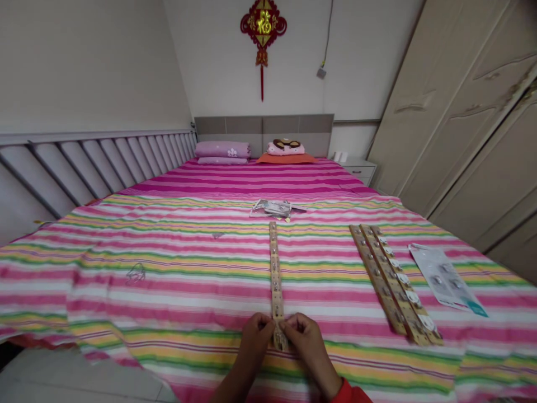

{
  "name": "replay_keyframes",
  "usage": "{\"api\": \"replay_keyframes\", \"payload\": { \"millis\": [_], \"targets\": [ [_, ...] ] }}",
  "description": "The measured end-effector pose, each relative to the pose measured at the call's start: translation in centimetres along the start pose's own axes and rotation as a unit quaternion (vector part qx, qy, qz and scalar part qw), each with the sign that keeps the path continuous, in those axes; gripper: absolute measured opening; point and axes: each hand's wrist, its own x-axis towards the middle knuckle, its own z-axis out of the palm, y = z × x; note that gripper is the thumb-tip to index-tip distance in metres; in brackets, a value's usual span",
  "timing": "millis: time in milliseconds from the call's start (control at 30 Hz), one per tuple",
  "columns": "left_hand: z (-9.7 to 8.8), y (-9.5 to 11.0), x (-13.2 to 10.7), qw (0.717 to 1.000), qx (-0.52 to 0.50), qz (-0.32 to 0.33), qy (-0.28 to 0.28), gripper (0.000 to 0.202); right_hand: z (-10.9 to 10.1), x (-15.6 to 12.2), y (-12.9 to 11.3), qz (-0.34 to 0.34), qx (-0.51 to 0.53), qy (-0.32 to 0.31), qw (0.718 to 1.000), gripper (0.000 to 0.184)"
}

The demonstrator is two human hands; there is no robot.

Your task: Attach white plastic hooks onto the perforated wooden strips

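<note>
Pinching thin wooden strip [276, 280] (metal-studded): left hand [257, 331], right hand [305, 334].

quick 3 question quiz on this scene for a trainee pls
1. True or false: the left hand and the right hand both touch the near end of the wooden strip.
2. Where do the side strips with white discs lie relative to that strip? A: to its left. B: to its right. C: underneath it.
3. Fill in: the bed sheet has a pattern of coloured ___.

Key: 1 true; 2 B; 3 stripes.
</note>
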Motion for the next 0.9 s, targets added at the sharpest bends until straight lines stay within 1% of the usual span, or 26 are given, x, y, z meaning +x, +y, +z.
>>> {"api": "replay_keyframes", "payload": {
  "millis": [167,333,533,767,900],
  "targets": [
    [0.1,0.0,0.1,1.0,0.009,0.004,0.012,0.015,0.1,0.0,0.4,0.012,0.009,-0.006,1.0,0.044],
    [0.3,0.3,0.0,1.0,0.017,0.003,0.018,0.013,0.4,-0.1,0.7,0.042,0.023,-0.015,0.999,0.048],
    [0.5,-0.1,-0.3,0.998,0.044,0.043,0.024,0.009,0.5,-0.2,0.9,0.041,0.038,0.002,0.998,0.047],
    [0.6,-0.2,-0.2,0.998,0.043,0.024,0.03,0.01,0.7,0.2,2.5,0.051,0.058,0.017,0.997,0.048],
    [0.8,-0.4,-0.3,0.999,0.005,0.016,0.039,0.013,0.8,0.6,3.4,0.056,0.069,0.009,0.996,0.047]
  ]
}}
